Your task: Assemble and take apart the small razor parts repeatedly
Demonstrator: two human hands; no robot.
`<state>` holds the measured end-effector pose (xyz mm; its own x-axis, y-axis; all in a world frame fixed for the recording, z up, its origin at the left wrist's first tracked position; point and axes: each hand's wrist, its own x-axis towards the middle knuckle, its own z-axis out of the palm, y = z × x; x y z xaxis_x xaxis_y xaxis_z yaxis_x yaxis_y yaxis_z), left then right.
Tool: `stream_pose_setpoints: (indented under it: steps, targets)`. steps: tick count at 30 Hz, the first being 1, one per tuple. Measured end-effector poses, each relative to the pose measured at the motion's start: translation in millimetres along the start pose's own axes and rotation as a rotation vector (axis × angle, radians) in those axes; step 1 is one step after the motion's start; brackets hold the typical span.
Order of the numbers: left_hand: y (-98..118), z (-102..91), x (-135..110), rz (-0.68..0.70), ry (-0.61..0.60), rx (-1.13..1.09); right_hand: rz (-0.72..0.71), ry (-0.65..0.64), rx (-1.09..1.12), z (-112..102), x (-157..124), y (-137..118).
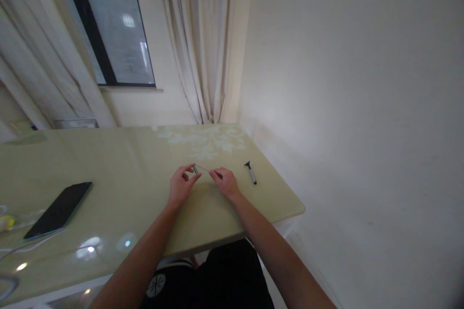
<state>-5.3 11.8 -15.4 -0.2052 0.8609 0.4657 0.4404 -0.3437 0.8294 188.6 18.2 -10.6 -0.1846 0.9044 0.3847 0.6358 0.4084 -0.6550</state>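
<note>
Between the thumb and index finger of my left hand point(182, 184) is a small greenish cylinder point(195, 169) that looks like a battery. It is held tilted, a little above the table. My right hand point(225, 182) pinches a thin pale stick point(203, 168), which points left with its far end at the top of the cylinder. Whether the two touch is too small to tell. To the right of my right hand, a razor point(251, 173) with a dark head and a grey handle lies on the table.
The glossy pale green table point(141, 169) has a white floral pattern near its far edge. A dark tablet point(60, 210) lies at the left, by a cable point(32, 245) and a yellow roll point(6, 222). A white wall point(355, 106) runs along the right side.
</note>
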Motion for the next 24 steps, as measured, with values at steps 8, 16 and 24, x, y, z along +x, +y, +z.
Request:
stream_pose_setpoints:
  steps: [8, 16, 24]
  targets:
    - [0.2, -0.3, 0.2, 0.027, -0.001, 0.007, -0.012, 0.002, 0.003, 0.1, 0.1, 0.7]
    - [0.8, -0.1, 1.1, 0.022, 0.022, 0.017, 0.026, 0.009, -0.043, -2.1, -0.3, -1.6]
    - [0.7, 0.3, 0.7, 0.024, 0.024, 0.019, 0.005, 0.016, -0.099, -1.7, -1.2, -2.2]
